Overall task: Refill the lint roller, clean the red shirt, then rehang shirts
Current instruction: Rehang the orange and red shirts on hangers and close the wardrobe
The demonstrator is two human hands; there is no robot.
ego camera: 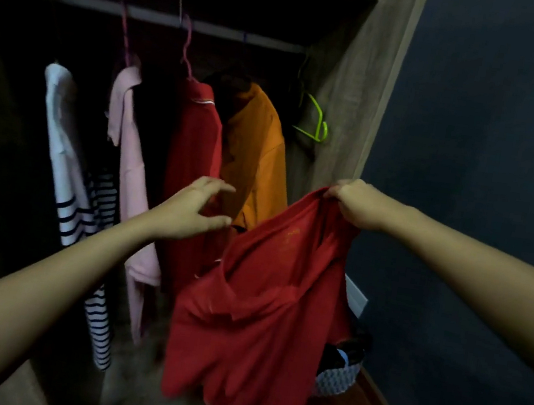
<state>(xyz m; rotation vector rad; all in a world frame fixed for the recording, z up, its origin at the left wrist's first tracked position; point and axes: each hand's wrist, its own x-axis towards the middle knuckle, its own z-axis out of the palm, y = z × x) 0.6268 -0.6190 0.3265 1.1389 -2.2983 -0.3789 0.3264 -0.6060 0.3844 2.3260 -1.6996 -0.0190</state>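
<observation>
A: What is held, and by which grip?

B: The red shirt [265, 305] is pinched at its upper edge by the right hand [353, 202], the fingers closed on a bunch of cloth. The left hand [189, 208] carries nothing; its fingers are spread and curled, just beside the shirt's other top corner and not touching it.

A: How does the shirt lie from that grip?

B: Down and to the left. Its long axis hangs nearly upright from the pinch, crumpled, with the hem low in front of the open wardrobe [355, 77].

A: Where would it be hung?

B: A bare green hanger [318, 123] is seen on the rail [181, 22], at the right end, above the right hand and slightly to its left. The orange shirt [258, 153], a darker red shirt [193, 157], a pink shirt [128, 155] and a white striped one [69, 157] are hung to its left.

A: Which hand is nearer the hanger?

B: The right, but it is occupied. It is judged that the free left hand would have to cross over for it, or the shirt be passed across first.
</observation>
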